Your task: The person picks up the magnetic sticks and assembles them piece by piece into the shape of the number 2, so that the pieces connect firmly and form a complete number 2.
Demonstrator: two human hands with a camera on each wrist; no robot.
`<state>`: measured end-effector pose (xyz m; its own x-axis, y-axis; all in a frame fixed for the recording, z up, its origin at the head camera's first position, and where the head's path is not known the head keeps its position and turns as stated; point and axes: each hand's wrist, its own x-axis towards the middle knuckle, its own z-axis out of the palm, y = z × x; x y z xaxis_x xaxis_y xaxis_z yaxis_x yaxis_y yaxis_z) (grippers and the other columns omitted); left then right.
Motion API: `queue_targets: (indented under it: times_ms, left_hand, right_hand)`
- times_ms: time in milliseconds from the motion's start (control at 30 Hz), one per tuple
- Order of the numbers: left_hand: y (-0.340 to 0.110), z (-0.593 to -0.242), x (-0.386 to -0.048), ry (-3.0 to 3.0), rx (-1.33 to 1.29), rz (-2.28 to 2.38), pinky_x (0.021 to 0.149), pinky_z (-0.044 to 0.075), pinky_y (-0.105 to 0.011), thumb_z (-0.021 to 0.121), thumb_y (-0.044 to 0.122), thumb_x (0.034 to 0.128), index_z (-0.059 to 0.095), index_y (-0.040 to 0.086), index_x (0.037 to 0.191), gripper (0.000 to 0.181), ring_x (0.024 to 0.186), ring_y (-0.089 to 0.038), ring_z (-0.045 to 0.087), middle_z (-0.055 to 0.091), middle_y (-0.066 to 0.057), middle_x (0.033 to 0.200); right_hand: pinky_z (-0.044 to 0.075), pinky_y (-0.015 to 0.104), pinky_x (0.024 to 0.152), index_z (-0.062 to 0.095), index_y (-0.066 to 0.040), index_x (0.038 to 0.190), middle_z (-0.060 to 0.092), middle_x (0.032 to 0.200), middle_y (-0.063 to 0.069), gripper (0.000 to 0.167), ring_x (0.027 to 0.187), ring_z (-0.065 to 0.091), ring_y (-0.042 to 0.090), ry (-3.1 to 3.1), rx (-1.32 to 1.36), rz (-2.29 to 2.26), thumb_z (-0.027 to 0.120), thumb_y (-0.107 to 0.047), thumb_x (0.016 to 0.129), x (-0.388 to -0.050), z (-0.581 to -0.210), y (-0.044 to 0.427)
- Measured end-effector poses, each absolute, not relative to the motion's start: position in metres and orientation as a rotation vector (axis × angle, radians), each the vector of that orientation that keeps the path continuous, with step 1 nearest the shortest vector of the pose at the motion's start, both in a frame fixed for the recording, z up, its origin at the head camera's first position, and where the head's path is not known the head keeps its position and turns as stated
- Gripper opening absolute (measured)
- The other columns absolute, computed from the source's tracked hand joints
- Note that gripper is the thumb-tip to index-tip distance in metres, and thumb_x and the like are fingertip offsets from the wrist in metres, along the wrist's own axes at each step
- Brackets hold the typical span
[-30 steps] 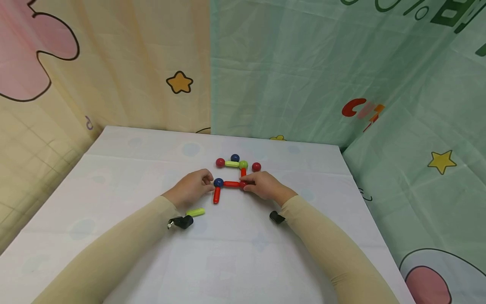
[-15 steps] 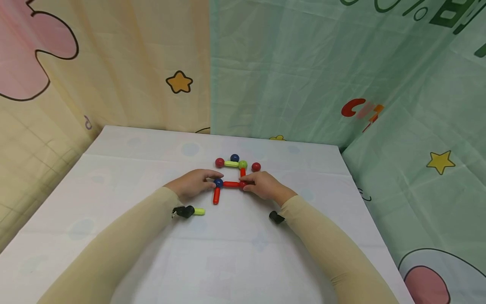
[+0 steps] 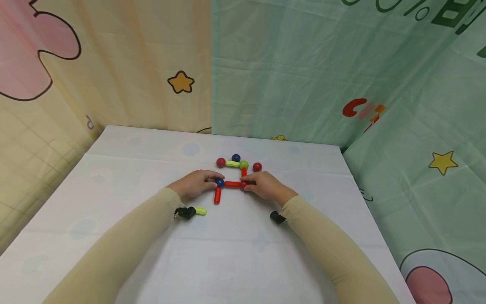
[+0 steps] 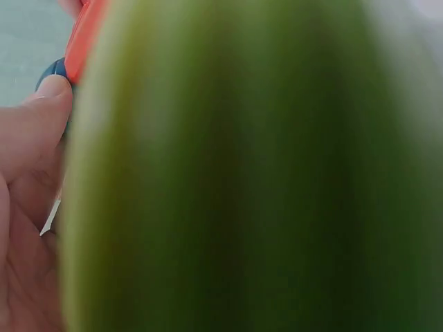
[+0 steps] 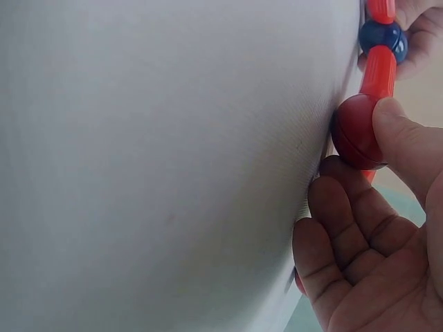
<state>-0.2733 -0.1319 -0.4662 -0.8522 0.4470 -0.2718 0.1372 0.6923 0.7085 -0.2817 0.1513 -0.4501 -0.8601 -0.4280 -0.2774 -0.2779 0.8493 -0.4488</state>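
Observation:
My left hand [image 3: 194, 184] pinches a blue ball [image 3: 219, 182] between thumb and fingers. From that ball one red stick [image 3: 217, 196] points toward me and another red stick [image 3: 232, 184] runs right to a red ball [image 5: 358, 131]. My right hand [image 3: 267, 187] grips this red ball, thumb on its near side in the right wrist view. A further red stick [image 3: 244, 172] leads from it to a green ball [image 3: 244, 164], which a yellow-green stick [image 3: 232, 164] links to a second red ball [image 3: 221, 162]. A blurred green surface [image 4: 249, 166] fills most of the left wrist view.
Behind the joined pieces lies a dark blue ball [image 3: 236, 157], close to the green one. Another red ball [image 3: 257, 166] sits to the right. A loose yellow-green stick [image 3: 200, 210] lies by my left wrist on the white-covered table [image 3: 228, 261].
My left hand has moved right and its fingers have closed round the blue ball. The right hand keeps its place on the red ball.

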Motion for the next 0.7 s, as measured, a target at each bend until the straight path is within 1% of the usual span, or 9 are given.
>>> queue_targets:
  times_ms: [167, 400, 500, 600, 633, 700]
  left_hand:
    - [-0.132, -0.468, -0.273, 2.481, 0.439, 0.982, 0.124, 0.032, -0.06, 0.062, 0.029, 0.1073, 0.062, 0.035, 0.146, 0.039, 0.143, -0.032, 0.046, 0.054, -0.008, 0.156]
    - [-0.132, -0.469, -0.272, 2.477, 0.421, 0.982, 0.124, 0.033, -0.06, 0.062, 0.03, 0.107, 0.061, 0.035, 0.147, 0.04, 0.144, -0.033, 0.045, 0.053, -0.009, 0.157]
    - [-0.132, -0.47, -0.272, 2.483, 0.429, 0.978, 0.124, 0.032, -0.061, 0.061, 0.03, 0.1075, 0.061, 0.035, 0.147, 0.04, 0.145, -0.033, 0.045, 0.053, -0.009, 0.157]
    - [-0.132, -0.471, -0.273, 2.493, 0.431, 0.97, 0.125, 0.032, -0.06, 0.061, 0.03, 0.1078, 0.061, 0.035, 0.147, 0.04, 0.145, -0.033, 0.045, 0.053, -0.009, 0.157]
    - [-0.132, -0.471, -0.273, 2.494, 0.429, 0.97, 0.125, 0.032, -0.06, 0.061, 0.03, 0.1078, 0.061, 0.035, 0.147, 0.04, 0.145, -0.033, 0.045, 0.053, -0.009, 0.157]
    - [-0.131, -0.472, -0.274, 2.495, 0.421, 0.969, 0.125, 0.032, -0.06, 0.061, 0.03, 0.1078, 0.061, 0.036, 0.147, 0.039, 0.144, -0.032, 0.045, 0.053, -0.008, 0.157]
  right_hand:
    - [0.052, 0.043, 0.111, 0.066, -0.026, 0.145, 0.066, 0.145, 0.0, 0.044, 0.127, 0.06, 0.022, 2.655, -0.514, -0.564, 0.072, -0.028, 0.101, -0.282, -0.45, 0.15]
    - [0.054, 0.04, 0.107, 0.065, -0.027, 0.146, 0.068, 0.142, 0.0, 0.046, 0.124, 0.059, 0.021, 2.627, -0.506, -0.557, 0.073, -0.03, 0.1, -0.284, -0.445, 0.151]
    - [0.057, 0.037, 0.1, 0.064, -0.028, 0.147, 0.071, 0.13, 0.001, 0.047, 0.115, 0.061, 0.02, 2.64, -0.478, -0.547, 0.073, -0.031, 0.101, -0.288, -0.439, 0.151]
    - [0.058, 0.032, 0.087, 0.064, -0.027, 0.147, 0.071, 0.118, 0.002, 0.045, 0.103, 0.062, 0.02, 2.689, -0.422, -0.585, 0.07, -0.03, 0.103, -0.298, -0.431, 0.151]
    - [0.057, 0.031, 0.084, 0.064, -0.027, 0.147, 0.071, 0.115, 0.002, 0.044, 0.099, 0.062, 0.021, 2.711, -0.41, -0.601, 0.069, -0.029, 0.104, -0.303, -0.428, 0.15]
    - [0.057, 0.029, 0.08, 0.064, -0.025, 0.146, 0.07, 0.115, 0.003, 0.041, 0.095, 0.062, 0.022, 2.745, -0.39, -0.65, 0.066, -0.027, 0.105, -0.313, -0.423, 0.148]
